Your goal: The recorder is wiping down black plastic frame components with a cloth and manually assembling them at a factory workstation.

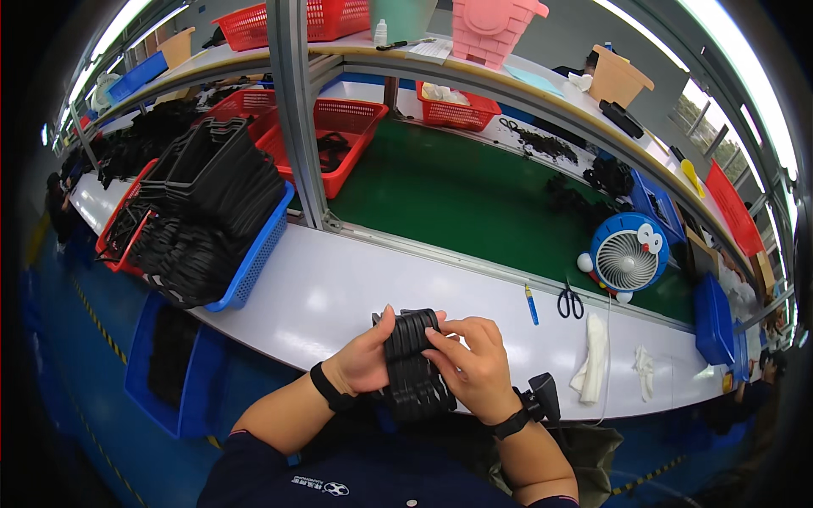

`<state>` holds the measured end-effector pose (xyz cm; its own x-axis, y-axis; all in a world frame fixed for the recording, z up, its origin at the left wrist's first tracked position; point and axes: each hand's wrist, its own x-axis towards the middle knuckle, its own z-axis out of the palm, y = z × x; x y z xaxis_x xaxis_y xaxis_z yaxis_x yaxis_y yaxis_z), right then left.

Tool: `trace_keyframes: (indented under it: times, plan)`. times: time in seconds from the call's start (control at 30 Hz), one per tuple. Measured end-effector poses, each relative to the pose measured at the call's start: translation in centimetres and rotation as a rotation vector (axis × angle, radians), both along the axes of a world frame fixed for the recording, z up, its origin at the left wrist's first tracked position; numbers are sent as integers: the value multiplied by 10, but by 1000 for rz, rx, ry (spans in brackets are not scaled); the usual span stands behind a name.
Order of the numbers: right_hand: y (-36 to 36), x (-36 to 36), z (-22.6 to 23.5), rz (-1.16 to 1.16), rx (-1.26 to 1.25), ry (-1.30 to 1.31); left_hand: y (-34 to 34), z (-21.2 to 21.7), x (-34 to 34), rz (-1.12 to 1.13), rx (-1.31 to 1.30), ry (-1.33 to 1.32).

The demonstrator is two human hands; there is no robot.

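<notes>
Over the front edge of the white worktop, a bundle of black frame-like parts (417, 372), stacked face to face, is held between both hands. My left hand (366, 354) is wrapped round the bundle's left side, thumb pointing up along it. On the other side my right hand (472, 364) has bent fingers against the bundle's upper right edge, thumb and forefinger close together. The lower part of the stack hangs near my body. Similar black frames (212, 178) are heaped high in a blue basket (261, 254) at the left.
A blue utility knife (531, 305), scissors (570, 300) and white cloth (593, 360) lie right on the worktop (356, 267). Behind them stands a blue fan (628, 254) by the green belt (440, 195). A metal post (296, 118) rises beside red baskets (351, 144). A blue bin (182, 415) stands lower left.
</notes>
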<state>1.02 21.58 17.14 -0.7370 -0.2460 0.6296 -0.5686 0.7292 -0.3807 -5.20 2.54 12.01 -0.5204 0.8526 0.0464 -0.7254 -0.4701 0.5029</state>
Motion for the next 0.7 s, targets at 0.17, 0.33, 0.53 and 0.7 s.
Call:
trace_keyframes:
  times: [0.17,0.33,0.53,0.7]
  plan:
    - [-7,-1,-9,-1,-85,68,1,3,4,42,-11,3]
    - [-5,-2,-9,-49,-128,45,1,-10,1,9,27,14]
    - [13,18,-16,-128,-538,-163,-1,4,1,63,1,41]
    - [32,58,21,395,-373,-582,-1,5,-7,163,-42,-15]
